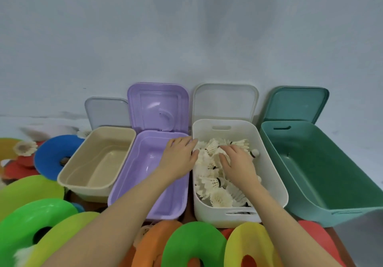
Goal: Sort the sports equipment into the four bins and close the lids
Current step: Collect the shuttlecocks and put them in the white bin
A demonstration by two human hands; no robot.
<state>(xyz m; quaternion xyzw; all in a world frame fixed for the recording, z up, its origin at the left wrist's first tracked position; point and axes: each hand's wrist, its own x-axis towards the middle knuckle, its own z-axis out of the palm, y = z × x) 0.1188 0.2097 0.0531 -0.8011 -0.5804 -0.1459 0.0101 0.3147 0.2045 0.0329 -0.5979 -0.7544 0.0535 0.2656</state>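
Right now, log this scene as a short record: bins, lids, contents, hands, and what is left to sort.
bins: beige plastic bin, purple plastic bin, white plastic bin, teal plastic bin, in a row
lids: all four open, upright behind the bins
contents: white feather shuttlecocks in the white bin; the other three look empty
left hand: fingers straight, at the white bin's left rim
right hand: fingers spread on the shuttlecocks
unsorted: coloured flat disc cones in front and left; a loose shuttlecock at far left
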